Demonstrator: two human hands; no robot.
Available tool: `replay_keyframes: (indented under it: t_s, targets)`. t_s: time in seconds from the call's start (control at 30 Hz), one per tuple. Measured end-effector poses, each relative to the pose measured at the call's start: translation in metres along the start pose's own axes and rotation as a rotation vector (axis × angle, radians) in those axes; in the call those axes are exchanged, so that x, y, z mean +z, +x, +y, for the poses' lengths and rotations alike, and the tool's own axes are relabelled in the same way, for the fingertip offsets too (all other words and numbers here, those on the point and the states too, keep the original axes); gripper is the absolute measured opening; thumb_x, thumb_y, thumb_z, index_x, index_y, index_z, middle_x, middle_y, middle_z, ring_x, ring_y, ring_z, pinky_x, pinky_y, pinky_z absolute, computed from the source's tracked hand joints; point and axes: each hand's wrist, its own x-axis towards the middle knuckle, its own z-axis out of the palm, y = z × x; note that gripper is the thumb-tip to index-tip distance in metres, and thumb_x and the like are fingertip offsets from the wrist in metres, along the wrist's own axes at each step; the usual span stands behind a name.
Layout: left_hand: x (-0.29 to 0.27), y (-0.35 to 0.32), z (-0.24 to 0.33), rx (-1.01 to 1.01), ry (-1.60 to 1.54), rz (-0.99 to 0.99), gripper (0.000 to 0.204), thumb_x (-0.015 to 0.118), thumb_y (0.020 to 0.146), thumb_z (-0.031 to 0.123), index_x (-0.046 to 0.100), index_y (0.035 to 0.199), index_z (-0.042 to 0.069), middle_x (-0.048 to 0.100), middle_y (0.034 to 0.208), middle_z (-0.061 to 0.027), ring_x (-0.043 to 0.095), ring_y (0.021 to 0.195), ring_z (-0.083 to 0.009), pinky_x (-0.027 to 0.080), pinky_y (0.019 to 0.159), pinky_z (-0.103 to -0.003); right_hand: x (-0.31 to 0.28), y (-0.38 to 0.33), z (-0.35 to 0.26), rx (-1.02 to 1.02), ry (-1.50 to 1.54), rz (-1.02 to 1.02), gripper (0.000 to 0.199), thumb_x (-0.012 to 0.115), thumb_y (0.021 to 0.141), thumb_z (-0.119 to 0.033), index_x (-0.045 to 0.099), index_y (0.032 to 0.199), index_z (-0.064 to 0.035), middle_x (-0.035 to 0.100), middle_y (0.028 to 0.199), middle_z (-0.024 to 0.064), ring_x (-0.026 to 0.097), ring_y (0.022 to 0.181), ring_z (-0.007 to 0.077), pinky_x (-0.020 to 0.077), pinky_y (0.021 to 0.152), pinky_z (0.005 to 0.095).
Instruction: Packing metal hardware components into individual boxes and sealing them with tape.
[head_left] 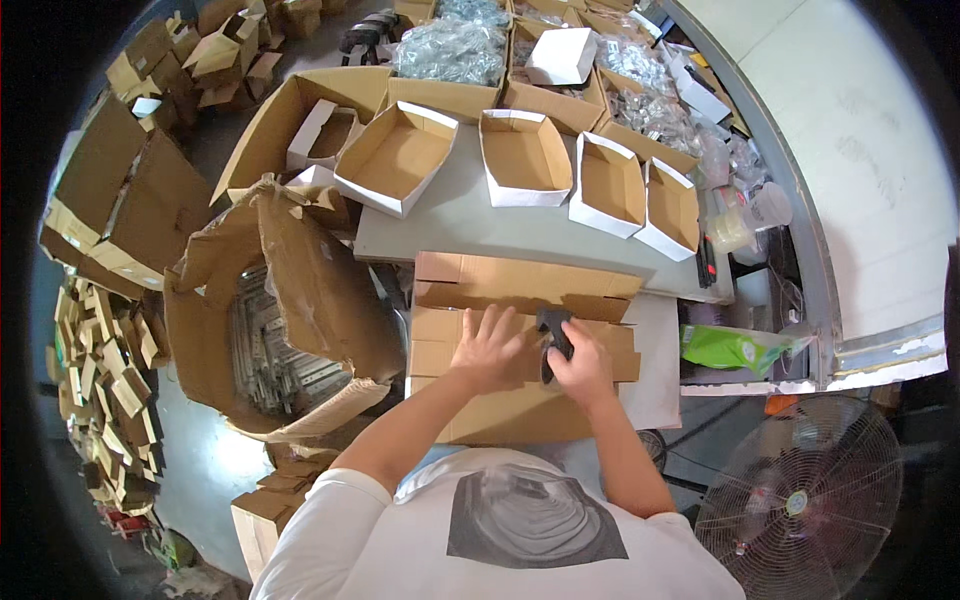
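A flattened brown cardboard box (500, 408) lies on the table in front of me, its flaps and creases running from left to right. My left hand (490, 352) rests on it, palm down with the fingers spread. Just to the right, my right hand (583, 362) is closed around a black tape dispenser (553, 335), which is over the cardboard. The underside of the dispenser is hidden from me.
Beyond the cardboard, several open white-edged trays (526, 190) line the grey table (440, 235). A torn carton (330, 290) of metal strips stands at left. Right are a green plastic bag (730, 347) and a floor fan (800, 500).
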Motion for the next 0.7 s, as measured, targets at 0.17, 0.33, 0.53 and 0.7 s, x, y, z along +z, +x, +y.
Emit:
replay_keyframes:
  t_s: [0.17,0.33,0.53,0.7]
  targets:
    - [0.007,0.0,-0.001,-0.059,0.019,-0.004,0.088,0.06,0.068,0.065,0.034,0.138,0.019,0.011,0.149,-0.0147,0.011,0.136,-0.0384,0.01,0.101,-0.069,-0.016,-0.059,-0.018,0.097,0.0,-0.131,0.05,0.065,0.07,-0.021,0.057,0.113,0.0041,0.054,0.123,0.0213,0.054,0.11,0.0346,0.0431,0.094,0.0368]
    - [0.004,0.0,0.001,-0.051,0.014,-0.031,0.089,0.062,0.067,0.064,0.032,0.139,0.021,0.012,0.149,-0.0147,0.012,0.136,-0.0386,0.011,0.101,-0.068,-0.026,-0.107,-0.027,0.217,0.098,-0.23,0.051,0.064,0.07,-0.023,0.057,0.113,0.0049,0.051,0.125,0.0239,0.051,0.114,0.0357,0.0407,0.097,0.039]
    - [-0.004,0.002,0.006,-0.015,0.055,0.006,0.091,0.061,0.066,0.066,0.028,0.141,0.026,0.01,0.15,-0.0142,0.013,0.136,-0.0399,0.01,0.102,-0.068,0.003,-0.118,0.03,0.379,0.393,-0.101,0.045,0.065,0.075,-0.019,0.057,0.111,0.0076,0.06,0.115,0.0166,0.06,0.101,0.0249,0.0452,0.089,0.0328]
    - [0.007,0.012,0.016,0.078,-0.02,-0.002,0.095,0.055,0.07,0.069,0.019,0.145,0.023,0.005,0.153,-0.0062,0.009,0.139,-0.0325,0.011,0.105,-0.064,-0.03,-0.106,0.037,0.728,0.652,-0.294,0.032,0.064,0.079,-0.018,0.064,0.101,0.005,0.066,0.088,0.0081,0.058,0.072,0.0149,0.0452,0.066,0.0274]
